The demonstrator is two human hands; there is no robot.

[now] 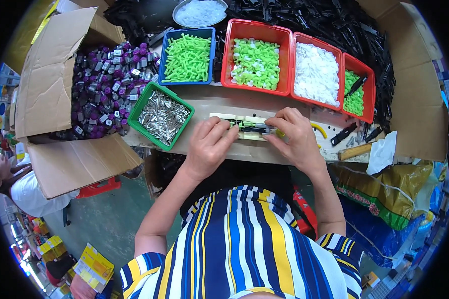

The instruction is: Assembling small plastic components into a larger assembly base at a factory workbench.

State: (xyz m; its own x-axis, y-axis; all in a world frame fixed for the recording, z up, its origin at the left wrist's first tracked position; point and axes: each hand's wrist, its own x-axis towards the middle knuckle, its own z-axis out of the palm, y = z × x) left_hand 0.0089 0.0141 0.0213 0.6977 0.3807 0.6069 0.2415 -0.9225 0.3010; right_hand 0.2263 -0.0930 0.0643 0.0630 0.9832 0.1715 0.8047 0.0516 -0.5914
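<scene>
On the near part of the table lies a cream-coloured block fixture (258, 119) with small black and bright green plastic parts (242, 123) set in it. My left hand (209, 147) is over its left end, thumb and fingertips pinched together beside the green parts. At the right end, my right hand (295, 133) has its fingers curled and its thumb close to them. Whatever either hand pinches is hidden by the fingertips. Left of my left hand stands a green bin (135, 124) of shiny metal screws or pins (163, 117).
Behind the fixture stand a blue bin (212, 55) of green sticks and red bins (257, 90) of green and white pieces. Purple-and-grey motors (107, 74) fill a carton at left; black parts (329, 22) heap behind. Yellow-handled pliers (319, 130) lie right. Another person (32, 187) sits far left.
</scene>
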